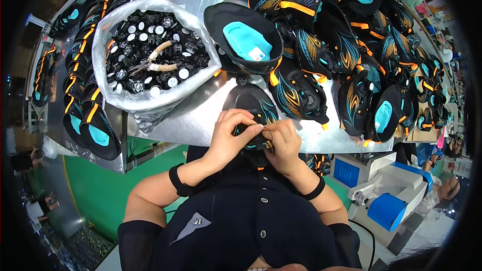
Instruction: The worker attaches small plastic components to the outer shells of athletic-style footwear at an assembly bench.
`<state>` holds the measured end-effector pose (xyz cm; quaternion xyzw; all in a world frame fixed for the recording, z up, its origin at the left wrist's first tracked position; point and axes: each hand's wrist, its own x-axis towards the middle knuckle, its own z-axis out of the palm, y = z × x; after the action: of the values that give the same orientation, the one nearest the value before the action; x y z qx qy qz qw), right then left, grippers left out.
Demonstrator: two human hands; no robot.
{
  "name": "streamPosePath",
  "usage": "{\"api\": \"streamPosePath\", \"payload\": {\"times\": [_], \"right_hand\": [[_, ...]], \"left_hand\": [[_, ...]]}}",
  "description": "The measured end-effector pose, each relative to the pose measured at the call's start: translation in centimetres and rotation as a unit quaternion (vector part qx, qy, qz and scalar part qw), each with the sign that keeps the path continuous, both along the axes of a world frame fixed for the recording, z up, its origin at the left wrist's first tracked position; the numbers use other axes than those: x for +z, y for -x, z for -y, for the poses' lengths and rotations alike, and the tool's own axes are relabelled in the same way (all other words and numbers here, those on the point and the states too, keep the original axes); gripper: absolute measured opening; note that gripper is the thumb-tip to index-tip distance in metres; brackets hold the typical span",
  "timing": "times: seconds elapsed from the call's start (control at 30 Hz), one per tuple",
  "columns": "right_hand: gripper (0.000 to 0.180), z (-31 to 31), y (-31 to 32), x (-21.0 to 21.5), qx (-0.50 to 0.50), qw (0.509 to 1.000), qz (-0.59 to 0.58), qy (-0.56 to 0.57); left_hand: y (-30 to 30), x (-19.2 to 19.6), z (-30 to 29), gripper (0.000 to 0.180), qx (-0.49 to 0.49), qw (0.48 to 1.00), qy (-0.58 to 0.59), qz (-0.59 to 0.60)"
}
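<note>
A black shoe (249,101) with blue and orange lines lies in front of me at the near table edge. My left hand (230,134) is closed over it, thumb and fingers pinched together. Close against its fingertips, my right hand (284,143) is closed in a pinch too. What looks like a thin lace runs between the fingertips; its ends are hidden by my fingers. A clear plastic bag (103,65) full of black dials with white discs stands left of the shoe. Pliers with tan handles (161,65) lie on those dials.
A black shoe with a turquoise insole (247,40) stands behind my hands. Several more shoes (311,52) pile up at the right. Rows of shoes (93,115) line the left side. A white and blue machine (386,206) stands at the lower right, beside the metal table (175,133).
</note>
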<state>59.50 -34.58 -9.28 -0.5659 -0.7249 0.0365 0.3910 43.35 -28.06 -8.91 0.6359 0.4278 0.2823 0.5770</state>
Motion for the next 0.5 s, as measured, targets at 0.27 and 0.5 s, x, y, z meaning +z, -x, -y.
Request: {"api": "streamPosePath", "payload": {"times": [0.27, 0.5], "right_hand": [[0.045, -1.7, -0.2, 1.3, -0.001, 0.999, -0.04, 0.018], [0.042, -1.8, 0.2, 0.5, 0.081, 0.995, -0.051, 0.033]], "left_hand": [[0.2, 2.5, -2.0, 0.036, -0.197, 0.887, -0.332, -0.255], [1.2, 1.3, -0.6, 0.055, -0.163, 0.84, -0.439, -0.274]]}}
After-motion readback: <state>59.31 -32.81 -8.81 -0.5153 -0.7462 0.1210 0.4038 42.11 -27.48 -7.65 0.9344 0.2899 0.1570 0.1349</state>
